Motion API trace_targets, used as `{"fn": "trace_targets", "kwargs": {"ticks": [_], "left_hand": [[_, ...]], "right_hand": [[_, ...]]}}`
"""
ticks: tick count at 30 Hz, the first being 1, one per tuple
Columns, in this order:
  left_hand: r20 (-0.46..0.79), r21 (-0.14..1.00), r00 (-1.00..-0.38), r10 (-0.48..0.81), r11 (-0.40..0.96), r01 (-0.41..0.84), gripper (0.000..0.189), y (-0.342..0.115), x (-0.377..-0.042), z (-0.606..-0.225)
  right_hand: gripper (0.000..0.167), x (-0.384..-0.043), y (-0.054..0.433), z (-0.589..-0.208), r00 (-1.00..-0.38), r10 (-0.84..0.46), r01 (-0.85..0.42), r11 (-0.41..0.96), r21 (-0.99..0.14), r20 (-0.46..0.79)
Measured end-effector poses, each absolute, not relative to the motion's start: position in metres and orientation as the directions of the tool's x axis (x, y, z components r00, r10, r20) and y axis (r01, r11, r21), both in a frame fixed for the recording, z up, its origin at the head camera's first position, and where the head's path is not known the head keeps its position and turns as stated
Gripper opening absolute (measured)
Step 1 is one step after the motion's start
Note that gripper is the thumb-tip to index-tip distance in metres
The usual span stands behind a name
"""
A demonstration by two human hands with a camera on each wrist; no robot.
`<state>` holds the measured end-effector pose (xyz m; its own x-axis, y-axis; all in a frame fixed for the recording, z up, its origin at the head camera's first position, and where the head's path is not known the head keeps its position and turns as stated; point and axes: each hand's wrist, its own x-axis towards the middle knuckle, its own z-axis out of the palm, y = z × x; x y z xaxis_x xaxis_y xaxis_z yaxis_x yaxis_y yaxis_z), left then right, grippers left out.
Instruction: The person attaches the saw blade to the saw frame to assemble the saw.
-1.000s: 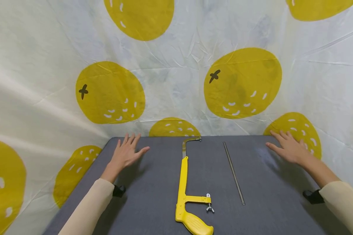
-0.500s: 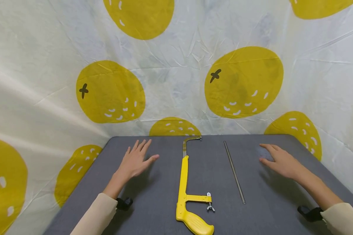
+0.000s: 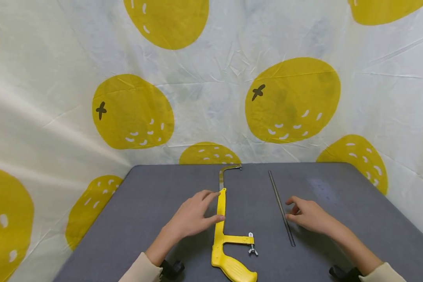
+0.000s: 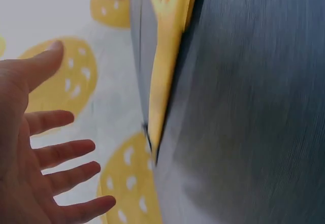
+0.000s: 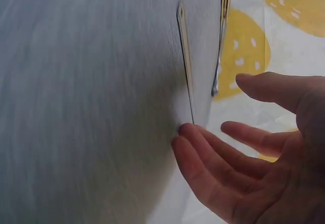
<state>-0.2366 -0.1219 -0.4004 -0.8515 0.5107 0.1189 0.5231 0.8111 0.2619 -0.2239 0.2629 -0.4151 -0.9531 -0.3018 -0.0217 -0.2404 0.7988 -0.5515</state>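
Observation:
A yellow hacksaw frame (image 3: 218, 239), with its metal end bent over at the far side and a wing nut (image 3: 252, 251) by its near arm, lies flat on the grey tabletop (image 3: 141, 211). My left hand (image 3: 192, 215) reaches over the frame's bar from the left, fingers spread. In the left wrist view a gap shows between that hand (image 4: 35, 153) and the frame (image 4: 165, 66). A thin hacksaw blade (image 3: 277, 196) lies to the frame's right. Just right of it, my right hand (image 3: 311, 215) has its fingers loosely bent, fingertips close to the blade (image 5: 186, 51); contact cannot be told.
A white cloth (image 3: 211, 109) printed with yellow fruit hangs behind the table and along its left side. Dark straps with cameras (image 3: 172, 269) sit on both wrists. The tabletop's far edge meets the cloth.
Both hands have come inward and nearer: the left moved right to the hacksaw frame, the right moved left to the blade, its fingers bending. Frame and blade lie where they were.

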Motion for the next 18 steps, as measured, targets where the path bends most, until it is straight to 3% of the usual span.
{"fn": "trace_targets", "kwargs": {"ticks": [8,11,18], "left_hand": [[0.030,0.338,-0.810,0.586,0.756,0.560,0.064,-0.103,-0.219,-0.412],[0.000,0.354,-0.795,0.607,0.743,0.568,0.059,-0.098,-0.217,-0.415],[-0.009,0.308,-0.711,0.703,0.679,0.667,0.047,-0.096,-0.210,-0.418]], "right_hand": [[0.059,-0.224,0.233,-0.422,-0.969,-0.228,-0.137,0.809,-0.571,-0.091],[0.063,-0.226,0.223,-0.422,-0.978,-0.174,-0.088,0.849,-0.521,-0.118],[0.045,-0.228,0.214,-0.426,-0.988,-0.136,-0.084,0.880,-0.468,-0.077]]}}
